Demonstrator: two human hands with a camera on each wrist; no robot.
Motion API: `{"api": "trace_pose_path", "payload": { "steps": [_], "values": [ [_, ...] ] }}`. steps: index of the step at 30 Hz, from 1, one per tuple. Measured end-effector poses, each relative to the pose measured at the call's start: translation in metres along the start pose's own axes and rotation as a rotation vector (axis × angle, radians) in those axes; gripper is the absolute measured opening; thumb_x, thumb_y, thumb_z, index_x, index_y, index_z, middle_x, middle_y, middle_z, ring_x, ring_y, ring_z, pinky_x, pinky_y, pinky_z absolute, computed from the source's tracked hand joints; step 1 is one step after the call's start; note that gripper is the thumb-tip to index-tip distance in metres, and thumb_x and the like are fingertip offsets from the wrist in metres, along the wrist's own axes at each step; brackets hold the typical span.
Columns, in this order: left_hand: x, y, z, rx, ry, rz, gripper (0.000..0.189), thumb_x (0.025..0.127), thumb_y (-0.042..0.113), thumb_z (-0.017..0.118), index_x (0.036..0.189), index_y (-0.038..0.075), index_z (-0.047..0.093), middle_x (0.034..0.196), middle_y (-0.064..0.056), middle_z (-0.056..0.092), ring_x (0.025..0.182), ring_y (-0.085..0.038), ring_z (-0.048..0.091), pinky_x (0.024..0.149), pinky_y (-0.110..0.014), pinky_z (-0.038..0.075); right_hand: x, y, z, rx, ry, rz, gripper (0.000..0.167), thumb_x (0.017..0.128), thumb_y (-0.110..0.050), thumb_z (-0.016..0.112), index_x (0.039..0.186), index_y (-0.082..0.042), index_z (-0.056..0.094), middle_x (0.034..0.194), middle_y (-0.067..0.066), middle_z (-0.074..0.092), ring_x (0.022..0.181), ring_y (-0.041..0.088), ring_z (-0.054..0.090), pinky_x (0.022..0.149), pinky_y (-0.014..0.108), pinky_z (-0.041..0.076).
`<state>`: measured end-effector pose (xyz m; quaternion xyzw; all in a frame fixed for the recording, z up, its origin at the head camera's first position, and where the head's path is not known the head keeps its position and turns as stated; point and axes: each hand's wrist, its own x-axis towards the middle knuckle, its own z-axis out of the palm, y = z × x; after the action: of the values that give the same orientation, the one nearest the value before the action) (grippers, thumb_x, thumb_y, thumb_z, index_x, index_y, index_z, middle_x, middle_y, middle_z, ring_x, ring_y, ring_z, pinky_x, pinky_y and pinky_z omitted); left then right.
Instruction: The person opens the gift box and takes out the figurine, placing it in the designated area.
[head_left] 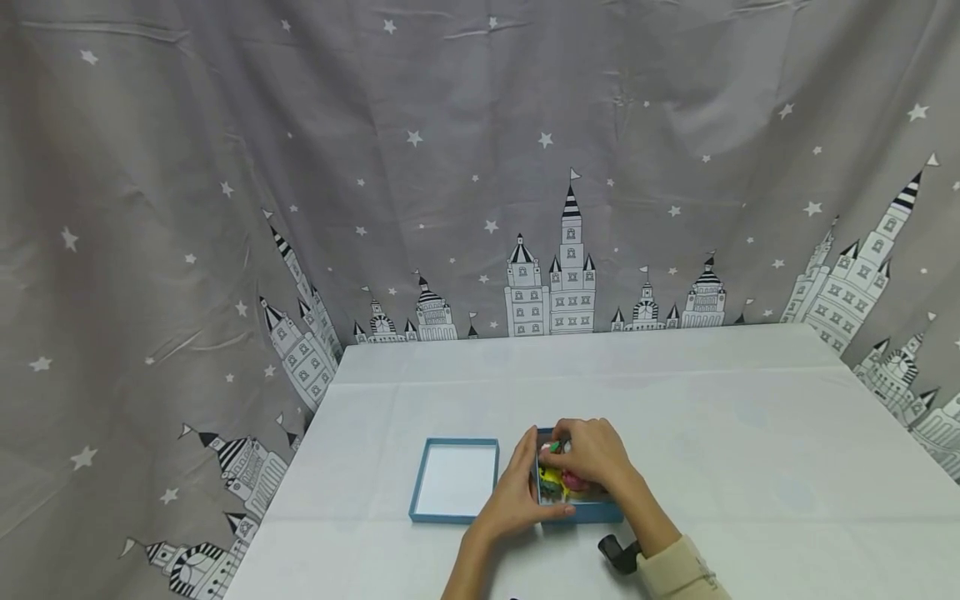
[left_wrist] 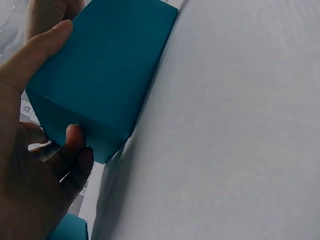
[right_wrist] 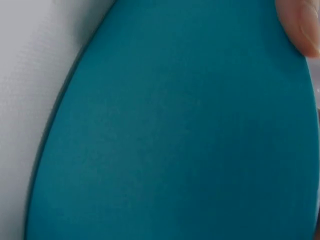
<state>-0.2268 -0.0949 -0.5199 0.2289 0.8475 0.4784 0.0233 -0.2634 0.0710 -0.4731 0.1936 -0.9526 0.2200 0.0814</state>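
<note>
A blue open-topped box (head_left: 581, 513) stands on the white table, with several small colourful items inside. Among them are a yellow-and-green piece (head_left: 550, 482) and a dark pink piece (head_left: 574, 481); their exact kinds are too small to tell. My left hand (head_left: 513, 498) holds the box at its near left corner, thumb along the front wall and fingers along the left side. In the left wrist view, that hand's fingertips (left_wrist: 75, 142) touch the box wall (left_wrist: 105, 65). My right hand (head_left: 592, 454) reaches over the box from the right, its fingers down among the items; whether they pinch one is hidden.
A shallow blue lid (head_left: 455, 518) with a white inside lies left of the box. A black curved object (head_left: 619, 554) shows beside the right wrist, near the sleeve (head_left: 681, 571). Behind the white table (head_left: 750, 433) hangs a grey curtain (head_left: 465, 167) printed with castles and stars.
</note>
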Motion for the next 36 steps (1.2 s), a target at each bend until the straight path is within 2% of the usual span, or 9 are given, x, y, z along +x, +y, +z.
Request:
{"api": "trace_pose_path", "payload": {
  "steps": [7,16,29,36],
  "values": [
    [0.0,-0.001,-0.001,0.02,-0.006,-0.003,0.116,0.07,0.049,0.076,0.148,0.006,0.003,0.154,-0.012,0.007,0.136,-0.03,0.016,0.104,-0.05,0.029,0.001,0.002,-0.002,0.088,-0.041,0.046,0.029,0.07,-0.046,0.075,0.082,-0.021,0.067,0.068,-0.009,0.062,0.056,0.008,0.045,0.059,0.029,0.044],
    [0.0,-0.001,0.0,0.02,-0.001,-0.001,0.115,0.07,0.048,0.076,0.148,0.005,0.003,0.153,-0.014,0.007,0.136,-0.031,0.016,0.103,-0.05,0.03,-0.001,0.004,-0.003,0.175,-0.054,0.034,0.029,0.069,-0.044,0.077,0.085,-0.022,0.066,0.076,-0.009,0.065,0.059,0.006,0.048,0.059,0.029,0.045],
    [-0.002,0.0,0.0,0.011,0.003,-0.002,0.114,0.071,0.048,0.076,0.149,0.009,0.003,0.153,-0.013,0.007,0.136,-0.032,0.017,0.102,-0.051,0.031,-0.004,0.012,-0.002,0.335,-0.093,0.036,0.03,0.07,-0.043,0.077,0.088,-0.022,0.065,0.068,-0.008,0.055,0.056,0.011,0.043,0.049,0.026,0.037],
    [-0.002,-0.001,0.001,0.018,0.006,-0.003,0.114,0.07,0.048,0.076,0.149,0.008,0.004,0.153,-0.013,0.008,0.135,-0.032,0.019,0.102,-0.052,0.031,-0.004,0.015,-0.002,0.356,-0.11,0.027,0.03,0.069,-0.042,0.078,0.086,-0.022,0.065,0.064,-0.007,0.05,0.055,0.01,0.041,0.046,0.025,0.033]
  ]
}}
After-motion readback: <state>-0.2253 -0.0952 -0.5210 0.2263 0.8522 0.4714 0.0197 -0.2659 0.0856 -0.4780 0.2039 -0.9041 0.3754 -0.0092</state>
